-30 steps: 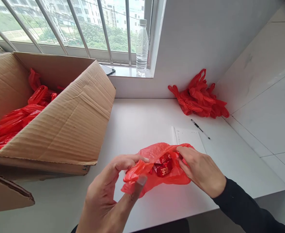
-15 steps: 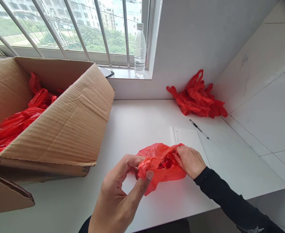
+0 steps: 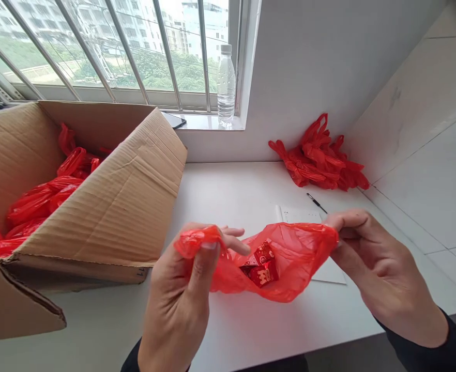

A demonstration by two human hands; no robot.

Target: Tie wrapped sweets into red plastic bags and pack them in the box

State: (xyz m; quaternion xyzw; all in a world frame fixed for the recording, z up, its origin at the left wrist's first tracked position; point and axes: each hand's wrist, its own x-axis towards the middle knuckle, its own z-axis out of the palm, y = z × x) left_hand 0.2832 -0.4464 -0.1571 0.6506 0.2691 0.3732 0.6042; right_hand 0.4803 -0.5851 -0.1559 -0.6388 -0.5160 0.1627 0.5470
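A thin red plastic bag is stretched between my two hands above the white table. My left hand pinches its left handle between thumb and fingers. Its right handle is pinched by my right hand. Inside the bag lie small red boxes with gold print, seen through the plastic. The bag sags in the middle under them.
A large open cardboard box filled with red bags stands at the left. A heap of red bags lies at the back right by the wall. A white sheet and pen lie behind the bag. A water bottle and a phone are on the windowsill.
My hands have moved apart and lifted, pulling the bag's two handles outward so the bag is stretched wide. Before, both hands were close together at the bag's mouth.
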